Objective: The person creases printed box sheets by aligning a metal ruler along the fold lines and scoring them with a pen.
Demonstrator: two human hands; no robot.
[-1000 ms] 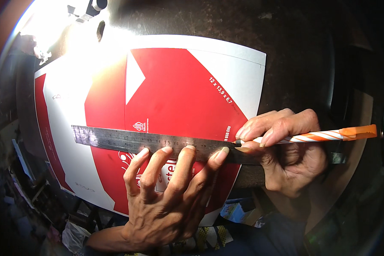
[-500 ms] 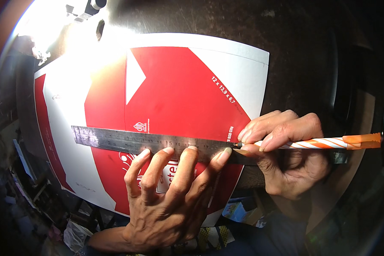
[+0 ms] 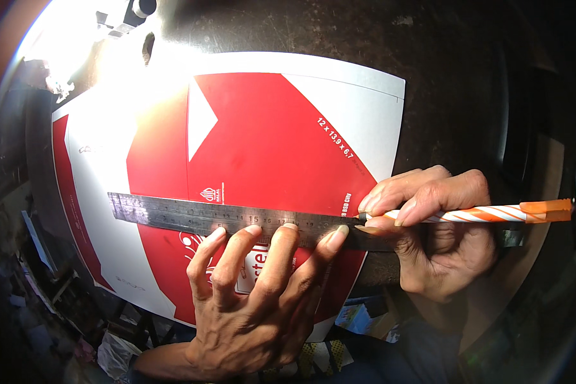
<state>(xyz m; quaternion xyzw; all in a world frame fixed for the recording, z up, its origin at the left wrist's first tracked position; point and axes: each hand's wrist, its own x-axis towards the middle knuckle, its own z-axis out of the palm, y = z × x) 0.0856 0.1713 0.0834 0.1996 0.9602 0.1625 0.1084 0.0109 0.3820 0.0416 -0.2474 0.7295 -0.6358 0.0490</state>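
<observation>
The sheet lay on the bench in the middle of the view; the ruler crossed it from nine o'clock to three o'clock, running past the sheet's edge there; the left hand, towards six o'clock, had its fingers spread, tips resting on the ruler's lower part; the right hand, at three to four o'clock, pinched the pen between thumb and fingers, its tip by the ruler's twelve-o'clock edge; whether that tip touched the sheet, I could not tell.

Doing this well, I judged, called for even downward pressure from the spread fingers, as the ruler's nine-o'clock end lay unpressed and could swing; the pen wanted a steady lean, its tip snug to the metal without shoving it; the glare at ten o'clock could mask fine marks.

Against the frame half a second earlier, little differed; ruler and left fingertips sat slightly nearer six o'clock in the view, the print beside them likewise; the pen tip seemed a touch farther toward three o'clock; both grips looked the same.
</observation>
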